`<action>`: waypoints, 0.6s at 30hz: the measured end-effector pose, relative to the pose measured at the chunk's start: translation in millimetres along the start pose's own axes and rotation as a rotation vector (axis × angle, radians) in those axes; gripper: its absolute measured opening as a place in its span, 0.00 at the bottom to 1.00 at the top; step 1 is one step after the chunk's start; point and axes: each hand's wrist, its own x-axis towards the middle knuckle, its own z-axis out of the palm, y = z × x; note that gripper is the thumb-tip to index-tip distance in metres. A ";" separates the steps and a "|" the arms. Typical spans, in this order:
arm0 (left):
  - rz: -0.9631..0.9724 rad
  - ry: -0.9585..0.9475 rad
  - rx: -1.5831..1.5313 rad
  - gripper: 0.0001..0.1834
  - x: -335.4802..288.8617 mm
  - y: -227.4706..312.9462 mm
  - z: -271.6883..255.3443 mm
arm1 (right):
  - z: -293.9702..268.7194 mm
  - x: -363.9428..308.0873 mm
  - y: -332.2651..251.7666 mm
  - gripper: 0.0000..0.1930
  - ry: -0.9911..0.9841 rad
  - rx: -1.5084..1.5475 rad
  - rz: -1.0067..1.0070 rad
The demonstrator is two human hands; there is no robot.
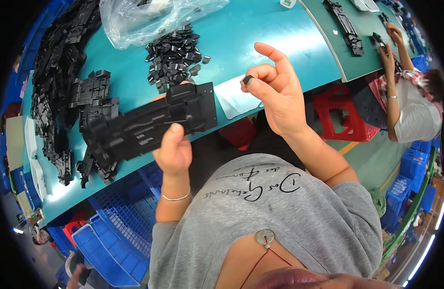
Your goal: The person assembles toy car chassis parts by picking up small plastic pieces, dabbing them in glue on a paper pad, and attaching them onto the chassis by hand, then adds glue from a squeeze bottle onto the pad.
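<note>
My left hand (174,151) is closed on a long black moulded plastic part (152,126), thumb on its near face and the other fingers hidden behind it. The part is held up tilted over the front edge of the table. To its right, my right hand (282,94) pinches a small black plastic piece (247,79) between thumb and index finger, with the other fingers loosely raised. The two held things are apart. Beyond the long part lies a heap of small black pieces (174,55) on the green tabletop.
A big pile of black plastic parts (63,62) covers the table's left side. At the back sits a clear plastic bag (150,19); a white sheet (236,98) lies at the front edge. Blue crates (109,241) and a red stool (345,115) stand below. A co-worker (405,91) works at right.
</note>
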 end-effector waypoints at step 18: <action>-0.160 -0.021 -0.171 0.24 -2.5 -1.7 1.5 | -28.9 -7.0 2.0 0.41 -0.230 0.176 0.114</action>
